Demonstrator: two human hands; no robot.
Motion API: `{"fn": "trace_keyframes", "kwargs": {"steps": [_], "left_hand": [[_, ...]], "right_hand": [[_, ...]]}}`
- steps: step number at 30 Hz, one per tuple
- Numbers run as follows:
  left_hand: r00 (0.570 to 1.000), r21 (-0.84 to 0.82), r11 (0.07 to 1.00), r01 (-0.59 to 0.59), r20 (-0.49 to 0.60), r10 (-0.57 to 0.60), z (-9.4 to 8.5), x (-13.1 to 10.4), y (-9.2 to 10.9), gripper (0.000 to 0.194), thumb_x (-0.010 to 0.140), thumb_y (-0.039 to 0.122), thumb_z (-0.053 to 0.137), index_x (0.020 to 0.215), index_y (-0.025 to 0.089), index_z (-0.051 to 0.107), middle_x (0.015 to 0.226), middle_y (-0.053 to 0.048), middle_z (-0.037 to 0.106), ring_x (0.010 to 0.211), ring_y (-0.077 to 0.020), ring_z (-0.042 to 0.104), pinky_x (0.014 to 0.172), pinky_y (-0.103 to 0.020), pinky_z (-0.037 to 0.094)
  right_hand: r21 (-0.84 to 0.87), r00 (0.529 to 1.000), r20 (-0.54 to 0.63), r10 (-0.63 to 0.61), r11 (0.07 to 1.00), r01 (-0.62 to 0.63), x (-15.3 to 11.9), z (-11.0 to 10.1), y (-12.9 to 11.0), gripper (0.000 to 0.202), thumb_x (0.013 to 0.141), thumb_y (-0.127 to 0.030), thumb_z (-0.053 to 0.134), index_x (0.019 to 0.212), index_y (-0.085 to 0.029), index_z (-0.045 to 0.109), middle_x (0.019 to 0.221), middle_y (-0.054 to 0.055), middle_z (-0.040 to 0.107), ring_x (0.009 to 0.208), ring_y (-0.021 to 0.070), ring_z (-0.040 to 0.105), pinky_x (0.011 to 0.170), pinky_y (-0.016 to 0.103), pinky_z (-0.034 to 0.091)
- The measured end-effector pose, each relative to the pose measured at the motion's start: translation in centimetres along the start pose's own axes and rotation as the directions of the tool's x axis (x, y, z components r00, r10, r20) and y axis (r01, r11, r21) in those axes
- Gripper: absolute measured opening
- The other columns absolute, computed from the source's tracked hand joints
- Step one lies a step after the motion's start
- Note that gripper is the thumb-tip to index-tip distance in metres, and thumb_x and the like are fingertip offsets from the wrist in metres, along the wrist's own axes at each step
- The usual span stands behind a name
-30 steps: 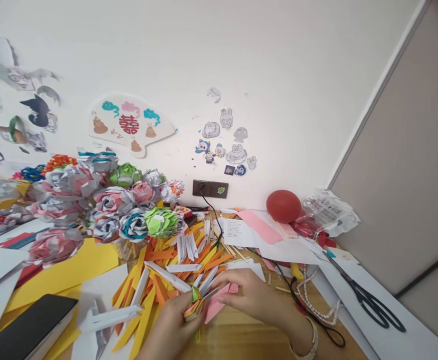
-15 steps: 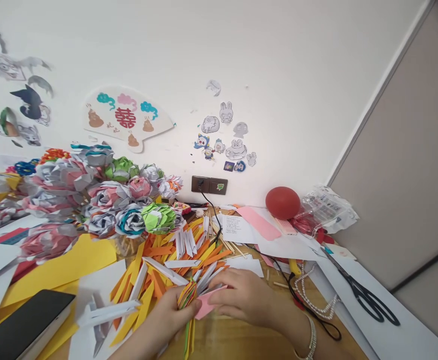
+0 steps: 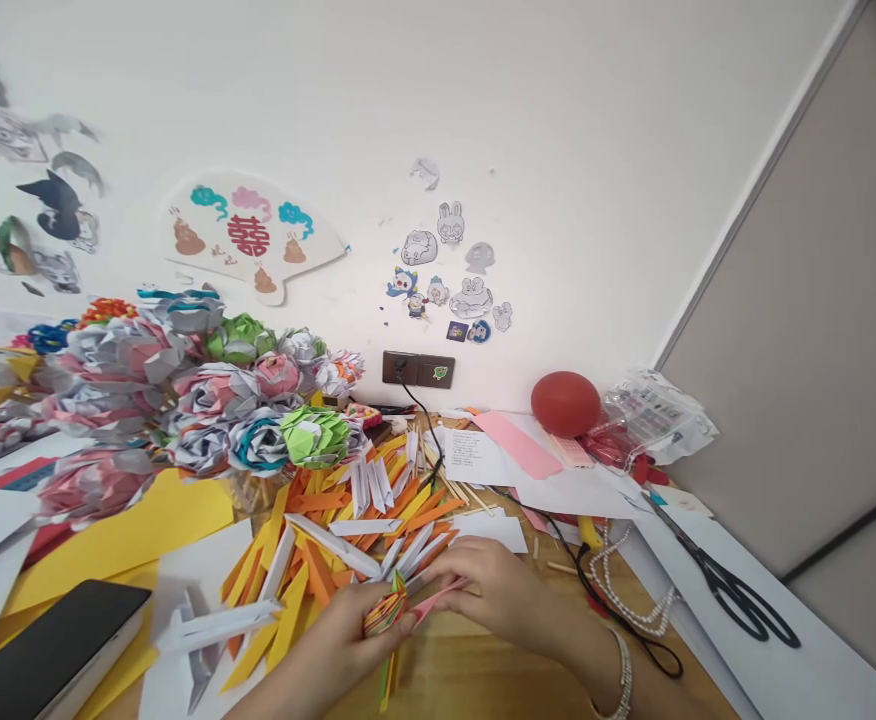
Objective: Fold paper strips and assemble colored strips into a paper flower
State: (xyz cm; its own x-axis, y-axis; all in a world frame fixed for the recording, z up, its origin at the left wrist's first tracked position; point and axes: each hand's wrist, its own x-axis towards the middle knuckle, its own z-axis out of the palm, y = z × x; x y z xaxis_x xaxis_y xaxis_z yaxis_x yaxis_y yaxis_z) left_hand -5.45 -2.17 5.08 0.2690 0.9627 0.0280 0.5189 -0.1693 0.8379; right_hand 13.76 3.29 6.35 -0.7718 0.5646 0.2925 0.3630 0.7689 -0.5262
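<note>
My left hand point(image 3: 359, 630) is closed around a bundle of folded paper strips point(image 3: 387, 608) in orange, yellow, green and red, whose lower ends hang below the fingers. A pink paper piece point(image 3: 438, 600) is pinched in my right hand point(image 3: 487, 595), its left end touching the left thumb and lying against the bundle's right side. A bracelet circles the right wrist. Just beyond both hands lies a heap of folded orange, yellow and white paper strips point(image 3: 363, 530). The left palm side and part of the bundle are hidden.
Folded paper flowers point(image 3: 213, 390) crowd the back left. A black phone-like slab point(image 3: 55, 640) lies front left on yellow paper. Rightward are black-handled scissors point(image 3: 723, 585), a bead string point(image 3: 648, 610), a black cable point(image 3: 633, 650) and a red balloon point(image 3: 565, 404).
The bundle has tipped and turned in my left hand, so its striped top shows more. The pink paper has tilted nearly edge-on, and my right hand has shifted slightly right.
</note>
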Motion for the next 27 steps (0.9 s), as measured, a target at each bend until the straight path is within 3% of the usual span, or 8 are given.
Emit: {"fn": "trace_keyframes", "kwargs": {"steps": [4,7,10,12,16,20,25,27], "left_hand": [[0.994,-0.024,0.998,0.051,-0.097,-0.054,-0.3,-0.1,-0.4,0.034,0.071,0.049,0.047,0.055,0.018,0.047,0.052,0.005,0.044,0.054,-0.0126,0.042,0.054,-0.02,0.036],[0.982,-0.112,0.992,0.059,-0.17,-0.078,-0.5,0.1,-0.6,0.033,0.071,0.05,0.047,0.057,0.019,0.048,0.048,0.004,0.045,0.052,-0.0138,0.043,0.052,-0.022,0.036],[0.97,-0.157,0.987,0.044,-0.231,-0.08,-0.3,0.2,-0.6,0.038,0.068,0.054,0.048,0.05,0.02,0.046,0.044,0.004,0.045,0.048,-0.014,0.042,0.051,-0.023,0.035],[0.954,-0.182,0.982,0.059,-0.28,-0.109,-0.1,0.2,-0.5,0.043,0.065,0.057,0.049,0.043,0.021,0.042,0.04,0.004,0.043,0.044,-0.013,0.039,0.049,-0.024,0.034],[0.926,-0.231,0.967,0.111,-0.33,-0.185,0.3,0.1,-0.6,0.049,0.065,0.062,0.046,0.038,0.022,0.037,0.035,0.006,0.036,0.039,-0.0111,0.036,0.046,-0.023,0.032],[0.923,-0.262,0.96,0.098,-0.336,-0.186,0.5,0.0,-0.8,0.052,0.066,0.065,0.044,0.039,0.021,0.037,0.034,0.006,0.036,0.038,-0.0099,0.035,0.046,-0.022,0.031],[0.915,-0.301,0.946,0.119,-0.337,-0.222,0.5,0.4,-0.8,0.051,0.067,0.065,0.045,0.041,0.021,0.036,0.034,0.007,0.037,0.037,-0.0088,0.034,0.044,-0.022,0.03],[0.924,-0.328,0.936,0.126,-0.304,-0.231,0.6,0.5,-0.8,0.05,0.069,0.063,0.043,0.044,0.021,0.036,0.034,0.008,0.036,0.036,-0.0085,0.033,0.043,-0.021,0.029]], "right_hand": [[0.079,0.983,-0.176,0.049,0.996,-0.036,0.4,-0.2,-0.4,0.015,0.076,-0.03,0.06,0.067,-0.019,0.062,0.071,0.0,0.059,0.074,0.0131,0.053,0.067,0.024,0.04],[0.221,0.912,-0.354,0.207,0.966,-0.133,1.0,0.3,-1.3,0.019,0.073,-0.032,0.062,0.063,-0.017,0.061,0.067,0.001,0.056,0.067,0.013,0.052,0.061,0.024,0.041],[0.37,0.846,-0.434,0.309,0.918,-0.145,1.8,1.9,-2.6,0.024,0.071,-0.034,0.062,0.056,-0.016,0.058,0.056,0.0,0.053,0.056,0.0116,0.049,0.052,0.022,0.039],[0.415,0.823,-0.472,0.315,0.903,-0.108,2.3,3.2,-3.3,0.02,0.07,-0.03,0.062,0.055,-0.017,0.058,0.055,0.0,0.052,0.054,0.0113,0.048,0.05,0.022,0.039],[0.349,0.773,-0.588,0.239,0.937,-0.024,2.7,4.9,-4.2,0.015,0.068,-0.018,0.058,0.054,-0.017,0.057,0.056,0.001,0.052,0.057,0.0126,0.05,0.053,0.023,0.04],[0.248,0.795,-0.574,0.195,0.967,-0.058,2.5,5.3,-4.2,0.016,0.071,-0.017,0.054,0.055,-0.017,0.055,0.057,0.001,0.052,0.056,0.0124,0.049,0.052,0.023,0.039],[-0.223,0.896,-0.441,-0.059,0.974,-0.046,1.9,5.3,-4.1,0.019,0.077,-0.012,0.041,0.068,-0.016,0.058,0.067,0.005,0.054,0.064,0.0163,0.046,0.057,0.027,0.036],[-0.259,0.915,-0.397,-0.075,0.965,-0.033,1.9,4.9,-4.0,0.02,0.078,-0.013,0.04,0.071,-0.016,0.059,0.07,0.006,0.054,0.067,0.0169,0.046,0.059,0.028,0.037]]}}
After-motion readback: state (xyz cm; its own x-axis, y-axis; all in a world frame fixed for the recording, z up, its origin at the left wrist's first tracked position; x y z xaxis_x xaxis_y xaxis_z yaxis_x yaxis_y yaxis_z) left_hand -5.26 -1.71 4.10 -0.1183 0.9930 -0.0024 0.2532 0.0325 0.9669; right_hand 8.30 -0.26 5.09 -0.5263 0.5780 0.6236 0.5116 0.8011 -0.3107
